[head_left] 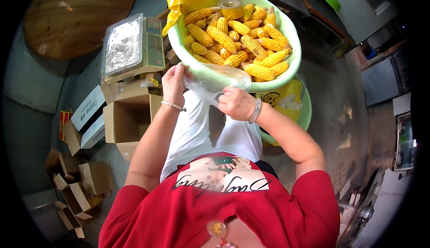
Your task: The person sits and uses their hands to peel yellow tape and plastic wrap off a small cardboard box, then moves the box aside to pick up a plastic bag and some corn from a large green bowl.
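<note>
A clear plastic bag [210,78] is stretched between my two hands, just in front of a pale green basin [293,46]. My left hand [174,85] pinches one side of the bag near the basin's lower left rim. On the other side, my right hand [237,103] is closed round the bunched plastic. Many yellow corn cobs [244,42] fill the basin. A roll of tape [232,8] rests on the cobs at the far side, and a crumpled yellow plastic bag [181,7] hangs over the basin's left rim.
Left of the basin stands a scale [152,46] with a tray of white stuff [123,44]. An open cardboard box [130,120] is below it, with more boxes [80,185] at lower left. Under the basin, a second green basin [306,111] holds a yellow bag [286,98].
</note>
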Tool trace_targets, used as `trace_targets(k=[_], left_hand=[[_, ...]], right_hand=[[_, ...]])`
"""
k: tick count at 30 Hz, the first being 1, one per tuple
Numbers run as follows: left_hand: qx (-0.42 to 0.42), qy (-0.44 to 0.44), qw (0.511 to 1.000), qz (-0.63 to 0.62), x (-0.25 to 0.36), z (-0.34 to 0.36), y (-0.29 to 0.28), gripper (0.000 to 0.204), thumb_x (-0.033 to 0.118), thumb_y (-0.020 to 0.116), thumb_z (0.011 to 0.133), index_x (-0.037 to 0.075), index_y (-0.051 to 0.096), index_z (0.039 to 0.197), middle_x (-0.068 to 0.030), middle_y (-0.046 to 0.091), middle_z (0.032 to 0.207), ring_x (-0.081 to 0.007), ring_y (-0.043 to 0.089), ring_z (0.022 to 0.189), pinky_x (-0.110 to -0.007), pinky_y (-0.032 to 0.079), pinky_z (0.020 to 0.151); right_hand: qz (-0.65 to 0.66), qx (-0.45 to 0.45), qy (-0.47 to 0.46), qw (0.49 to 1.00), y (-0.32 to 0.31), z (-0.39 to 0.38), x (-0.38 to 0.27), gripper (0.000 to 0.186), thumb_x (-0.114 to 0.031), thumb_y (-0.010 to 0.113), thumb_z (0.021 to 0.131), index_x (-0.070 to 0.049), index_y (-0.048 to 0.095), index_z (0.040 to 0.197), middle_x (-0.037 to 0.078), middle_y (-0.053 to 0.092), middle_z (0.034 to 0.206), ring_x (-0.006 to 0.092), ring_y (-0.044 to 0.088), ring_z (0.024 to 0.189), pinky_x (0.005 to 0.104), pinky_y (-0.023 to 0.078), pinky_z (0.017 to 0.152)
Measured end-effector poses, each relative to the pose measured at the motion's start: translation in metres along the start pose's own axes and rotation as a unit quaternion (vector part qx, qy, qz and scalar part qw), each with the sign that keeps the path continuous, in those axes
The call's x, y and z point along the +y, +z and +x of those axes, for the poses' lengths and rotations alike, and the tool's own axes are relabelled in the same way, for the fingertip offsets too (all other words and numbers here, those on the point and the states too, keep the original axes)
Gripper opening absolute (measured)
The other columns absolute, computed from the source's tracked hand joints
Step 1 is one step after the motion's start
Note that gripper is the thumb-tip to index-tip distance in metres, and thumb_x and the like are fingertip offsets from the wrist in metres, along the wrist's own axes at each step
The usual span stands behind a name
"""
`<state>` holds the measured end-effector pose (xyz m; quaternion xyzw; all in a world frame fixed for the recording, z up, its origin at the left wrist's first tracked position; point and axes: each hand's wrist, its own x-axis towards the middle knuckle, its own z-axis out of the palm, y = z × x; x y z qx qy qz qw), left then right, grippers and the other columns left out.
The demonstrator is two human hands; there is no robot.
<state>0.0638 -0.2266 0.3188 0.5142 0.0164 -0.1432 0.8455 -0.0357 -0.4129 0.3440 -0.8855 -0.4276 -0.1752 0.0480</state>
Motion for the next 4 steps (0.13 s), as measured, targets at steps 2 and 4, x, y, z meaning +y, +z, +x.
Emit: trace_targets(k=[2, 4], left_hand=[[-0.005, -0.014, 0.999, -0.033, 0.0029, -0.0016, 0.0079, 0.02, 0.018, 0.048, 0.09, 0.0, 0.056, 0.088, -0.0046, 0.056, 0.069, -0.0126, 0.054, 0.057, -0.024, 0.047, 0.053], [-0.038, -0.027, 0.996, -0.075, -0.0004, 0.0014, 0.0089, 0.02, 0.018, 0.047, 0.091, 0.0, 0.055, 0.091, -0.0062, 0.055, 0.068, -0.0144, 0.055, 0.057, -0.026, 0.047, 0.053]], right_hand=[[-0.001, -0.072, 0.025, 0.997, 0.001, -0.0043, -0.0032, 0.005, -0.01, 0.055, 0.063, -0.009, 0.05, 0.065, 0.004, 0.052, 0.066, 0.0215, 0.054, 0.06, 0.0302, 0.044, 0.063], [0.044, -0.028, 0.091, 0.994, -0.0031, -0.0031, -0.0071, 0.011, -0.011, 0.058, 0.066, -0.01, 0.051, 0.075, 0.004, 0.054, 0.068, 0.0236, 0.055, 0.063, 0.0314, 0.044, 0.065]])
